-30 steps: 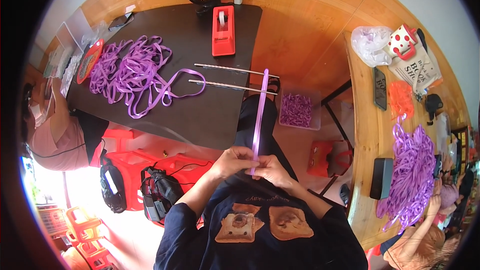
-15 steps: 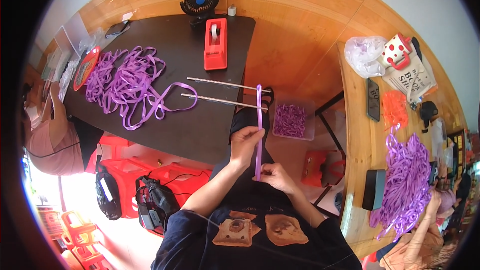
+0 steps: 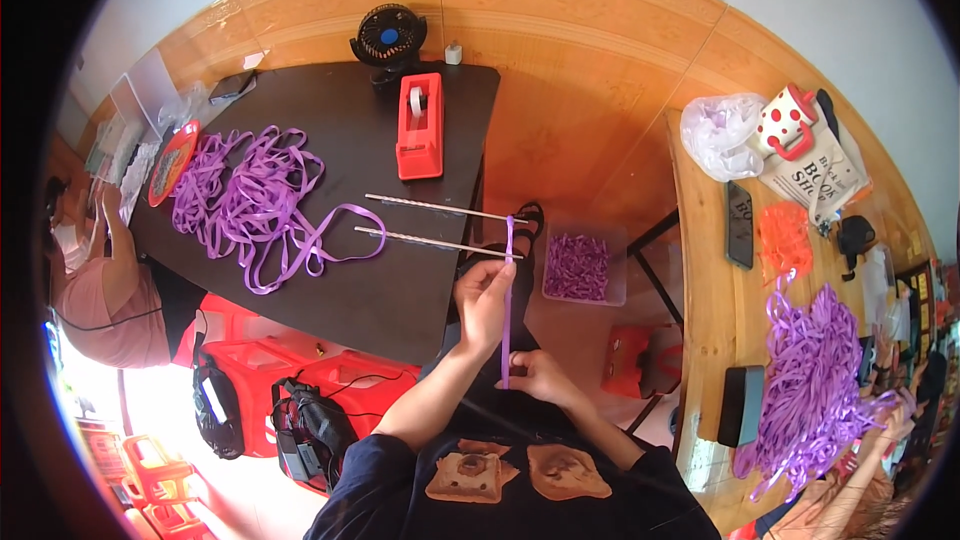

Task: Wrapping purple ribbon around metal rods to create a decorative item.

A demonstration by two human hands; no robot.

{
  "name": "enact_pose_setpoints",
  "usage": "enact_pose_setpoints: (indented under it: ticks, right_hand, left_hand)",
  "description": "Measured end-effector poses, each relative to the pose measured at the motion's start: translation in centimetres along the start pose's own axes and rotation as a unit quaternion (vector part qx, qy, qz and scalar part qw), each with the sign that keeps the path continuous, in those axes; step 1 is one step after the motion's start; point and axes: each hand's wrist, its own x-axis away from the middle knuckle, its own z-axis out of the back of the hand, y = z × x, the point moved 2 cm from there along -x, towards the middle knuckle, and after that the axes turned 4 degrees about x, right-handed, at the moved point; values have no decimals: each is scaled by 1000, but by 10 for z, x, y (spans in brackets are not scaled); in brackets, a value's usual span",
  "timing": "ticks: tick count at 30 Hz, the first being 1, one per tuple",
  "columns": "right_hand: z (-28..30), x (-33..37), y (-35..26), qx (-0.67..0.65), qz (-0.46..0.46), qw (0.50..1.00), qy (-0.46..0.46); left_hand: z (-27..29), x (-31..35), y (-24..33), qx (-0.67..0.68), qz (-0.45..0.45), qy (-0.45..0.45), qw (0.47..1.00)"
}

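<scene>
A narrow purple ribbon (image 3: 507, 325) hangs lengthwise from the ends of two thin metal rods (image 3: 430, 243) that jut past the black table's edge. My left hand (image 3: 482, 305) is closed on it just below the nearer rod, thumb against the strip. Lower down, in front of my dark shirt, my right hand (image 3: 537, 380) pinches the ribbon close to its lower end. A loose heap of purple ribbon (image 3: 255, 195) lies on the table to the left, one loop reaching over the rods. How the strip passes around the rod tips is too small to tell.
On the black table (image 3: 330, 90) stand a red tape dispenser (image 3: 420, 130) and a small fan (image 3: 390, 37). A clear bin (image 3: 612, 290) of purple pieces sits on the floor. Right, a wooden table (image 3: 700, 340) bears more ribbon (image 3: 815, 380). Other people sit at both sides.
My left hand has slid up the ribbon, closer to the rods. My right hand stays near the lower end. The whole view has tilted, so things appear lower in the picture.
</scene>
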Motion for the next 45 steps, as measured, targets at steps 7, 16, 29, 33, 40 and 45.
enact_pose_setpoints:
  ticks: [7,16,29,33,40,45]
  right_hand:
    - [-8,0,-17,102,-14,994,-26]
    - [-27,7,-21,-90,-34,990,-105]
    - [-26,1,-19,-91,-49,984,-144]
    - [-25,-1,-24,-84,-49,986,-134]
    - [38,-10,-3,50,2,999,17]
    - [103,-44,-70,-42,148,930,334]
  left_hand:
    - [16,13,2,-52,21,1,998]
    - [14,7,3,-28,34,-17,999]
    - [-8,-16,18,38,97,-42,994]
    - [-5,-17,14,63,102,-45,992]
    - [-7,-14,9,75,62,-43,994]
    - [-5,-15,9,81,55,-30,995]
